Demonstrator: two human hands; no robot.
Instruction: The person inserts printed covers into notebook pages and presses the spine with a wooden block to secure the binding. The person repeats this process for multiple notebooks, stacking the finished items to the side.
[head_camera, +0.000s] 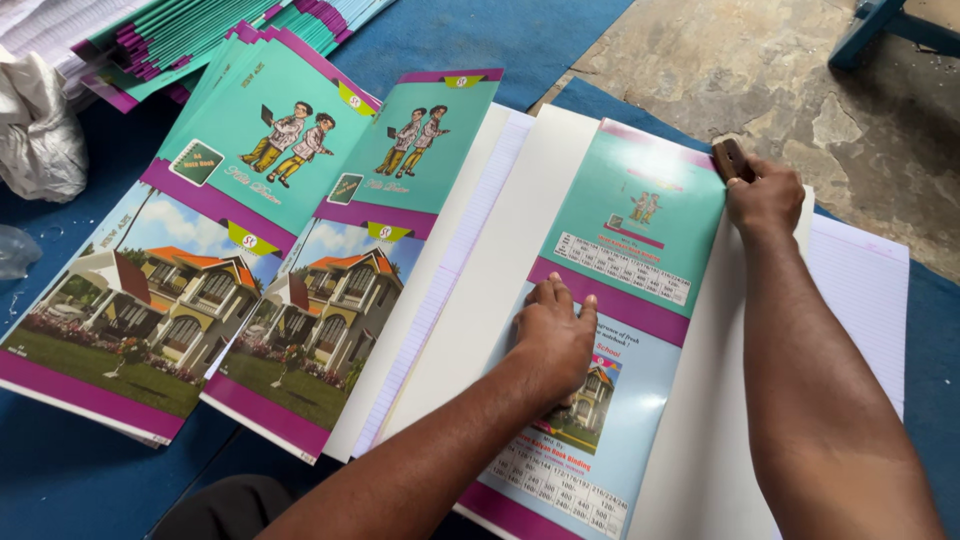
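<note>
**Hands press a glossy cover sheet flat**

While 2 printed covers (210, 270) lie overlapping at left, the left hand (552, 335) rests flat, fingers together, on the cover sheet (620, 300). At its top-right edge, the right hand (765, 200) clamps a wooden block (731, 158). Bare floor (760, 70) lies beyond.

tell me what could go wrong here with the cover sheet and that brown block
The left hand pins the glossy cover sheet only near its middle, so the sheet might skew on the white board as the right hand presses the brown block at its edge. The lined paper underneath could also shift or crease.
</note>
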